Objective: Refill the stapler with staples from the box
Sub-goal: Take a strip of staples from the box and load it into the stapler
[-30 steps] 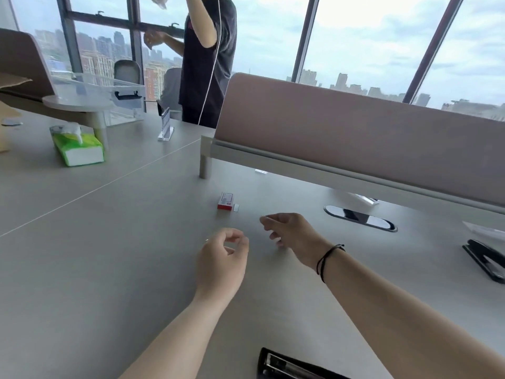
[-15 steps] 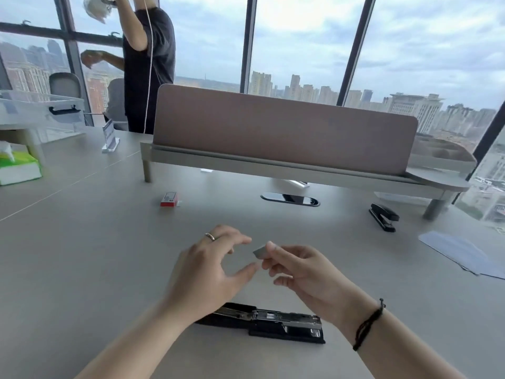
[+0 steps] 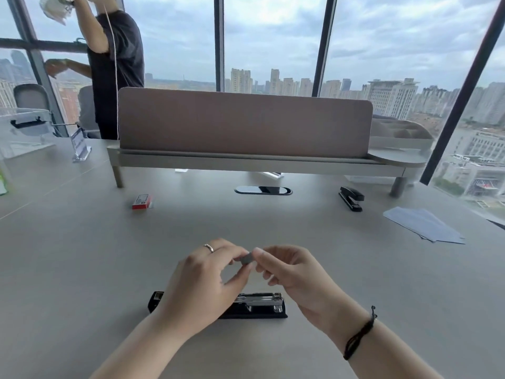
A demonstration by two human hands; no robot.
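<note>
Both hands pinch one small strip of staples above the opened stapler.

The left hand [image 3: 202, 277] and right hand [image 3: 295, 272] meet fingertip to fingertip, each clamped on an end of the grey staple strip [image 3: 246, 259], held in the air over the counter [image 3: 82, 269]. Just below them lies the black stapler [image 3: 254, 305], opened flat with its metal magazine showing. The red staple box [image 3: 141, 201] sits well apart toward the far left; a second black stapler [image 3: 351, 198] and some papers [image 3: 423, 224] lie to the far right.
</note>
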